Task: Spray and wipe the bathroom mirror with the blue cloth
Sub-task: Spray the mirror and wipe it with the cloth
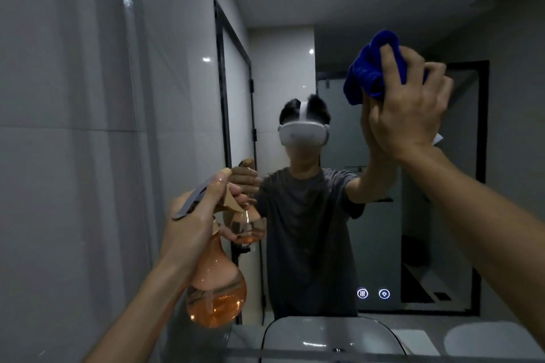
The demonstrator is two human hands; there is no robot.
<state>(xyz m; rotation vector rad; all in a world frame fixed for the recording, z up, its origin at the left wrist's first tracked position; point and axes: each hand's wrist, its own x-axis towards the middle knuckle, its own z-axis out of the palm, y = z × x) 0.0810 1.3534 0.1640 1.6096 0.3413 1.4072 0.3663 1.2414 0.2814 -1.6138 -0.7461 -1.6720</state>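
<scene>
While grey tiled walls close in on your left, the mirror (pixel 324 215) fills the space ahead, reflecting a dim bathroom, a ceiling light and black-framed glass doors. Your right hand (pixel 413 109) presses the bunched blue cloth (pixel 368 71) against the glass high on the right, fingers curled over it. Your left hand (pixel 194 215) grips the neck of a spray bottle (pixel 215 289), round, clear and holding orange liquid, finger on the trigger. 2 lit icons (pixel 373 293) glow low on the mirror above the white basin (pixel 324 336).
</scene>
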